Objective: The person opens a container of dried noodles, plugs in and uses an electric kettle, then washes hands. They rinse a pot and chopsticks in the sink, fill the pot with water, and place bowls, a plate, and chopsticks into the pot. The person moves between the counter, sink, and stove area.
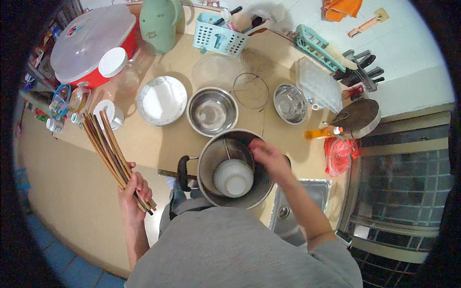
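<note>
My left hand (135, 189) is closed around a bundle of chopsticks (111, 151), some light brown and some dark, held to the left of the pot. In front of my body is a deep metal pot (203, 165) with black side handles. Inside it an upturned white bowl (230, 174) shows its foot ring, and a thin metal handle or rod (226, 148) stands behind the bowl. My right hand (270, 158) is over the pot's right side, blurred, its fingers pointing inward. Whether those fingers hold anything is hidden by the blur.
Behind the pot stand a steel basin (212, 111), a patterned plate (162, 100), a wire rack (251, 90) and a smaller steel bowl (290, 104). A sink (302, 201) lies at right, near an orange bottle (322, 132). A white mug (111, 115) is at left.
</note>
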Demonstrator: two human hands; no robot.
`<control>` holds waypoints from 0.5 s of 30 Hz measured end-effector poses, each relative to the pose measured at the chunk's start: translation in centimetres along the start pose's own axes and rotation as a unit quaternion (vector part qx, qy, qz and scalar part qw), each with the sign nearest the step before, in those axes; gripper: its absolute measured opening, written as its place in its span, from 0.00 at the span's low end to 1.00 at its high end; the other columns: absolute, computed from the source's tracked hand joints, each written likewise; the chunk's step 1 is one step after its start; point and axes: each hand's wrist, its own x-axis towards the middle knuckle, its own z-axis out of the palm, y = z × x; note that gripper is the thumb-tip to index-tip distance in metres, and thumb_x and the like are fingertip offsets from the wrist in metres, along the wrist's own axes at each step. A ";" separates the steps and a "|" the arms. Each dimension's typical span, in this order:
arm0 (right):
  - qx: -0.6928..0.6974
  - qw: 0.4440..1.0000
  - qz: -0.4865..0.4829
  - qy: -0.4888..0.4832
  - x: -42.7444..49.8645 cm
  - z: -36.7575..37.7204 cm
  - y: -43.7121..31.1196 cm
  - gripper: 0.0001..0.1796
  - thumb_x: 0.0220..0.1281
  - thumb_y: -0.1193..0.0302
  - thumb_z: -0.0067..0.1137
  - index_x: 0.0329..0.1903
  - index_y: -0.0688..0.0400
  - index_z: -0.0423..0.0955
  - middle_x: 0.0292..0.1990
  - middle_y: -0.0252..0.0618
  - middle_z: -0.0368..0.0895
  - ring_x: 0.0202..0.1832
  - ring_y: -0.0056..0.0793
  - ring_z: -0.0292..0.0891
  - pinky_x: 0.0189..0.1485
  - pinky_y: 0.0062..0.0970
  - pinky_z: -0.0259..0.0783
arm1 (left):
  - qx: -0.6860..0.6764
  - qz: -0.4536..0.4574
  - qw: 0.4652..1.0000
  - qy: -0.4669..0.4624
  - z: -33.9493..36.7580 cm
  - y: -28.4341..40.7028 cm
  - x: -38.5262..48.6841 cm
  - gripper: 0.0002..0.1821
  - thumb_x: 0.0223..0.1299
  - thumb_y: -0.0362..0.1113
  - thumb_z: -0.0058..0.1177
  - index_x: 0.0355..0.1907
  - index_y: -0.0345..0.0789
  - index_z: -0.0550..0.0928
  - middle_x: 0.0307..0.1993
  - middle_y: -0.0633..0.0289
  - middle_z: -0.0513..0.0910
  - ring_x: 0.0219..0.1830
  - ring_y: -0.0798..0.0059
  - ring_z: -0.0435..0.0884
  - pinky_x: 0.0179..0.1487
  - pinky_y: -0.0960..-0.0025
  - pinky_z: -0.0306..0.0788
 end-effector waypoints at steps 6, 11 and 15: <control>0.058 0.866 -0.138 0.477 13.1 -19.9 2.6 0.19 0.56 0.66 0.58 0.47 0.59 0.66 0.41 0.35 0.71 0.36 0.27 0.72 0.35 0.29 0.69 | 0.030 -0.016 0.999 0.014 1.4 0.1 -0.1 0.17 0.62 0.36 0.49 0.52 0.36 0.66 0.18 0.70 0.63 0.13 0.86 0.61 0.14 0.81 0.59; 0.236 0.845 -0.112 0.466 17.7 -27.8 5.0 0.21 0.53 0.62 0.59 0.44 0.61 0.65 0.40 0.39 0.70 0.27 0.29 0.72 0.23 0.26 0.65 | 0.045 -0.002 0.998 0.038 2.4 0.6 -1.2 0.18 0.62 0.36 0.50 0.52 0.37 0.66 0.18 0.69 0.63 0.13 0.86 0.62 0.13 0.80 0.59; 0.267 0.839 -0.139 0.453 18.2 -26.3 4.7 0.15 0.55 0.68 0.55 0.43 0.62 0.67 0.28 0.42 0.75 0.16 0.28 0.70 0.15 0.24 0.63 | 0.044 0.007 0.996 0.080 1.9 0.6 -3.0 0.18 0.61 0.36 0.50 0.52 0.37 0.66 0.18 0.69 0.64 0.13 0.86 0.62 0.14 0.81 0.60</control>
